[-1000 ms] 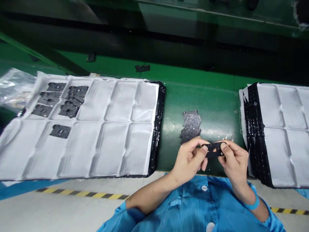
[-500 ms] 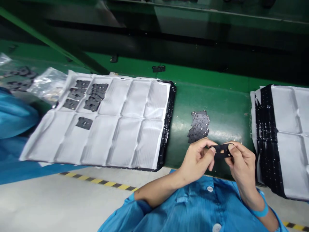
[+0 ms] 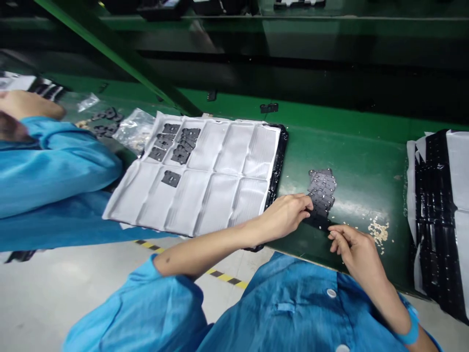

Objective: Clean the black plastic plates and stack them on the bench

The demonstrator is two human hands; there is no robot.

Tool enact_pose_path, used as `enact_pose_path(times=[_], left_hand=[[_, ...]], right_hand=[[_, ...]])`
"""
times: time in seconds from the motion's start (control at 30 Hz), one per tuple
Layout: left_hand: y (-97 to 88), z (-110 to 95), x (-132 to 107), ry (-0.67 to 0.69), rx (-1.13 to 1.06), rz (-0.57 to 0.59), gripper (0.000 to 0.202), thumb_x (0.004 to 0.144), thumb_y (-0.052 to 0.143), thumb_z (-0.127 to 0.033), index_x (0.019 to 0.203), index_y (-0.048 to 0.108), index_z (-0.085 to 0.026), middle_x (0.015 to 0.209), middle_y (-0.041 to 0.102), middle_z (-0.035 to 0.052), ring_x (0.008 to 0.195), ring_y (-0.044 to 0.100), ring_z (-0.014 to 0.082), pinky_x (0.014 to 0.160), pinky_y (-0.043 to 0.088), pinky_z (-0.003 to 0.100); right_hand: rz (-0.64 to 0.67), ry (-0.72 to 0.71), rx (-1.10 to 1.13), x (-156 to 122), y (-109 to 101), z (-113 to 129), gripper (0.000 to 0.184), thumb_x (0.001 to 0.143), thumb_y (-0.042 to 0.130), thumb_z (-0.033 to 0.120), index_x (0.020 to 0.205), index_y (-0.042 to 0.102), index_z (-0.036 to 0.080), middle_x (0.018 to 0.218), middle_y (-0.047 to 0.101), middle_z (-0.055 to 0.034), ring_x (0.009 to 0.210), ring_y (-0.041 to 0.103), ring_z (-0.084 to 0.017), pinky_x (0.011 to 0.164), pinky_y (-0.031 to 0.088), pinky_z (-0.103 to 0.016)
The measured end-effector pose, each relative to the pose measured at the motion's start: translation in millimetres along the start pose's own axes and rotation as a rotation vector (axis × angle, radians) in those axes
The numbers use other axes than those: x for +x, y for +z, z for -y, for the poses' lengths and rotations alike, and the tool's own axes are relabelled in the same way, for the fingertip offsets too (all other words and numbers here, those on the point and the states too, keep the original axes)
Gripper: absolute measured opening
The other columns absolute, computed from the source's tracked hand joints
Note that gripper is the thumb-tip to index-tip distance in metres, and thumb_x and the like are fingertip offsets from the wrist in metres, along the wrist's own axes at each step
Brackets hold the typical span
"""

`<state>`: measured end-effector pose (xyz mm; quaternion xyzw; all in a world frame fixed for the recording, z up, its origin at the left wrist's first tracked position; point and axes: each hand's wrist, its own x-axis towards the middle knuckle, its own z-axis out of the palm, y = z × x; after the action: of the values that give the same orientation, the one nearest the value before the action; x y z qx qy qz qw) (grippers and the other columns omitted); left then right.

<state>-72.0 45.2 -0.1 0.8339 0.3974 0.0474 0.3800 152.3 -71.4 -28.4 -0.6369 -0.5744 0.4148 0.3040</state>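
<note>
A flat black part [image 3: 317, 221] with small cutouts lies between my two hands, at the near end of a fanned stack of dark grey flat parts [image 3: 322, 188]. The fingers of my left hand [image 3: 287, 217] are closed at its left end, partly hiding the stack's lower left corner. On the other end, my right hand [image 3: 351, 244] pinches the part's edge between thumb and fingers. Small pale crumbs [image 3: 379, 232] are scattered on the green bench just right of my right hand.
To the left, a white-lined tray stack [image 3: 198, 205] holds several grey parts. Another tray stack [image 3: 432, 215] stands at right. A co-worker's blue sleeve [image 3: 69, 151] reaches in from the left, beside a plastic bag [image 3: 135, 128]. A green post [image 3: 120, 58] slants overhead.
The black part has gone from in front of me to the stack's near end. My hands have lowered with it, uncovering the crumbs. The view has shifted left, showing more of the co-worker.
</note>
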Motion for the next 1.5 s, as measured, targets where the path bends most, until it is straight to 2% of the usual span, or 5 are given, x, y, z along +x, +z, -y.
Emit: enact_pose_path(times=[0.37,0.67,0.93,1.1,1.5], left_hand=[[-56.3,32,22,-0.076,0.239,-0.145,0.021,0.1,0.062,-0.018,0.117,0.072,-0.012,0.104,0.074,0.0128,0.09,0.071,0.0255,0.082,0.055,0.038],[-188.3,104,141,-0.511,0.317,-0.408,0.03,0.095,0.073,-0.015,0.125,0.073,-0.009,0.126,0.075,0.0175,0.121,0.069,0.0295,0.11,0.053,0.042],[-223.3,110,193,-0.511,0.234,-0.268,0.042,0.105,0.071,-0.04,0.139,0.066,-0.018,0.139,0.068,0.012,0.119,0.071,0.0282,0.099,0.063,0.05],[-213.1,77,189,-0.391,0.136,-0.213,0.033,0.102,0.074,-0.038,0.125,0.072,-0.013,0.124,0.075,0.0103,0.109,0.074,0.027,0.093,0.064,0.044],[-88.2,-77,85,0.148,-0.497,0.213,0.024,0.094,0.072,-0.041,0.09,0.067,-0.018,0.061,0.064,-0.0026,0.055,0.06,0.0132,0.053,0.04,0.021]], right_hand=[[-0.112,-0.137,-0.064,-2,2,-6,0.031,0.102,0.045,0.016,0.105,0.075,0.02,0.084,0.073,-0.0057,0.075,0.076,-0.021,0.072,0.059,-0.033],[-0.181,-0.277,-0.008,-4,10,-1,0.027,0.106,0.051,0.017,0.1,0.077,0.023,0.087,0.076,-0.0056,0.077,0.078,-0.019,0.071,0.061,-0.025],[-0.273,-0.34,0.027,12,0,-20,0.03,0.11,0.051,0.026,0.1,0.079,0.023,0.081,0.077,-0.0068,0.071,0.079,-0.021,0.067,0.065,-0.025],[-0.41,-0.29,0.071,23,1,-10,0.032,0.111,0.052,0.032,0.097,0.079,0.023,0.085,0.077,-0.0081,0.072,0.077,-0.021,0.069,0.064,-0.025],[-0.442,-0.106,0.45,34,-45,44,0.041,0.104,0.069,0.043,0.136,0.065,0.019,0.084,0.076,-0.0031,0.068,0.071,-0.017,0.063,0.06,-0.027]])
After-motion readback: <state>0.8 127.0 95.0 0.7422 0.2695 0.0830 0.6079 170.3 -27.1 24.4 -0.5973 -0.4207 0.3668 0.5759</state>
